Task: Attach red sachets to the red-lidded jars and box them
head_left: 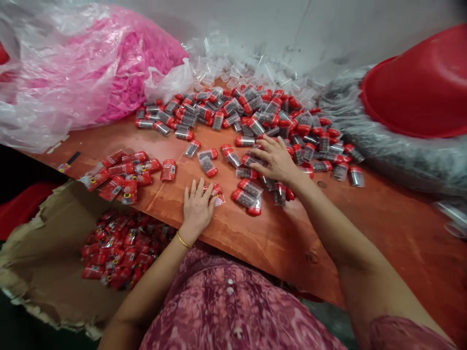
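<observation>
My left hand (198,206) rests palm down near the table's front edge, fingers stretched out. A small red printed packet (216,191) lies beside and partly beneath its fingers. My right hand (275,160) reaches over the near side of a heap of small clear containers with red caps (251,104), its fingers spread and touching some of them. What lies under its palm is hidden. Just left of that hand, a few capped containers (248,194) lie loosely together. Farther left is a small group of red printed packets (122,170).
Below the table's left edge, a torn cardboard box (44,262) holds many red packets. A plastic bag of pink pieces (127,63) sits at back left. Empty clear covers (237,63) lie by the wall. A red tub (419,87) rests on a plastic-wrapped bundle (386,150) at right.
</observation>
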Tool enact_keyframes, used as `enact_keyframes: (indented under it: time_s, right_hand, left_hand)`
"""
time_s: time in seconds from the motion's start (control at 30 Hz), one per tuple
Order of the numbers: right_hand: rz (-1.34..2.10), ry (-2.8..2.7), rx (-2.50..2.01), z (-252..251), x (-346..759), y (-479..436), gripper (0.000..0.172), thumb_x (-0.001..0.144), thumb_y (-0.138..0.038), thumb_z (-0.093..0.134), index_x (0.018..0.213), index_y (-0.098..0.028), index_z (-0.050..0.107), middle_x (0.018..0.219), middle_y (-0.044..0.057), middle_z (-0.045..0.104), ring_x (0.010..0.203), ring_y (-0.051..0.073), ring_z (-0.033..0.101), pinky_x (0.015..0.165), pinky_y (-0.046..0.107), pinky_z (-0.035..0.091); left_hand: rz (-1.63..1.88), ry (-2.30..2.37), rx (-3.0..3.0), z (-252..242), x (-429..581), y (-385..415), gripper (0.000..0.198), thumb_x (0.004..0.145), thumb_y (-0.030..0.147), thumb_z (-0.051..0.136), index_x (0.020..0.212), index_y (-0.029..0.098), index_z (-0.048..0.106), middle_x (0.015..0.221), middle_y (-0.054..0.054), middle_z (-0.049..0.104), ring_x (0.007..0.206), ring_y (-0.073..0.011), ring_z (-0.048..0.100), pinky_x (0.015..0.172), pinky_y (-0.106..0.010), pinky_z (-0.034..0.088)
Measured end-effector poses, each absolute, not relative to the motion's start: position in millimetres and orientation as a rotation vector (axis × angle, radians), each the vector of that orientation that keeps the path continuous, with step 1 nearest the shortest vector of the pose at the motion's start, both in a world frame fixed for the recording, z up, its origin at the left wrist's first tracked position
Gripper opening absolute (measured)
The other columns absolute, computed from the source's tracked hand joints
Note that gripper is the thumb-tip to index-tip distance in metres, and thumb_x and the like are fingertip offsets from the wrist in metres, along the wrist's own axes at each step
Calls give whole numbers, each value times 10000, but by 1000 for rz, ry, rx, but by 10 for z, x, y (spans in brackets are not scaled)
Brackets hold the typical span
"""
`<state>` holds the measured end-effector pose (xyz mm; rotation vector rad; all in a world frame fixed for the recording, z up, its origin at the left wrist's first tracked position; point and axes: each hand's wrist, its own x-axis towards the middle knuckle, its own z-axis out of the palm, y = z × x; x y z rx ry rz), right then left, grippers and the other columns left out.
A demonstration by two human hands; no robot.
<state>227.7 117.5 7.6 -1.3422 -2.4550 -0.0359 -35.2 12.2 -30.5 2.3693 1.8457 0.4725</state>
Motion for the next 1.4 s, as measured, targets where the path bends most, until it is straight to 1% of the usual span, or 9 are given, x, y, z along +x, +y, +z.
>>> enact_keyframes:
  time_s: [0.13, 0.37, 0.53, 0.7, 0.9, 1.1, 1.23, 1.3, 1.4]
  right_hand:
    - [35, -2365, -1236, 51, 1895, 453, 332, 874, -426, 493, 1097, -234, 645, 1193, 100, 613, 1218, 289, 453, 1033, 504, 302]
    - [-12, -2415, -1382, -305, 1717, 35, 274, 902, -227, 452, 1062, -264, 671, 1220, 84, 616, 1268, 314, 411, 1043, 623, 233]
    - [-36, -2208, -1414, -171, 1731, 79, 230, 879, -294, 498, 956, -222, 703, 1201, 117, 621, 1239, 328, 442, 1040, 616, 243]
    - [416, -1811, -1388, -111, 1294, 39, 262, 861, -396, 519, 950, -211, 683, 960, 91, 708, 894, 236, 617, 855, 424, 469]
    - [1269, -1230, -1155, -72, 946, 116, 370, 746, -550, 594, 805, -188, 640, 763, 14, 684, 678, 147, 607, 655, 279, 506]
    - [1295, -1048, -1102, 32, 932, 25, 281, 697, -457, 662, 677, -180, 621, 646, -23, 617, 620, 118, 539, 644, 254, 463]
    - [1285, -1122, -1128, -15, 1005, -19, 284, 732, -441, 607, 631, -175, 601, 585, -33, 552, 577, 109, 483, 608, 246, 420]
    - [1193, -1125, -1194, -44, 1046, -38, 309, 763, -431, 563, 585, -179, 542, 540, -47, 473, 529, 92, 413, 545, 230, 364]
    - [1005, -1136, -1277, -53, 1077, -71, 353, 804, -413, 502, 535, -193, 437, 513, -56, 373, 502, 83, 338, 502, 226, 298]
  left_hand:
    - [564, 1891, 2344, -335, -325, 98, 414, 910, 328, 355, 1227, 190, 582, 1366, -158, 493, 1305, -326, 389, 1027, -551, 329]
    - [630, 1883, 2296, -338, -344, 104, 400, 904, 287, 364, 1223, 193, 587, 1384, -151, 474, 1316, -304, 380, 1043, -527, 324]
    - [674, 1871, 2226, -357, -366, 138, 334, 881, 277, 433, 1123, 231, 660, 1364, -136, 500, 1312, -325, 382, 1039, -547, 321]
    - [934, 1849, 1963, -249, -368, 168, 326, 877, 330, 459, 1099, 215, 669, 1401, -137, 456, 1342, -310, 337, 1054, -553, 305]
    - [1114, 1537, 1577, -29, -326, 107, 379, 841, 386, 515, 1071, 138, 685, 1398, -163, 443, 1328, -277, 367, 1085, -426, 316]
    - [1116, 1452, 1371, 26, -222, 3, 370, 809, 425, 550, 1023, 167, 709, 1336, -112, 535, 1283, -262, 436, 1082, -372, 332]
    - [1123, 1439, 1352, 49, -189, -58, 447, 779, 425, 605, 1156, 186, 638, 1365, -103, 508, 1290, -249, 428, 1092, -364, 312]
    - [1133, 1441, 1209, 82, -199, -100, 555, 738, 454, 651, 1224, 196, 580, 1335, -107, 539, 1238, -243, 486, 1026, -351, 396]
    - [955, 1385, 870, 148, -220, -182, 616, 659, 588, 657, 1083, 142, 647, 1089, -138, 675, 962, -236, 643, 693, -279, 541]
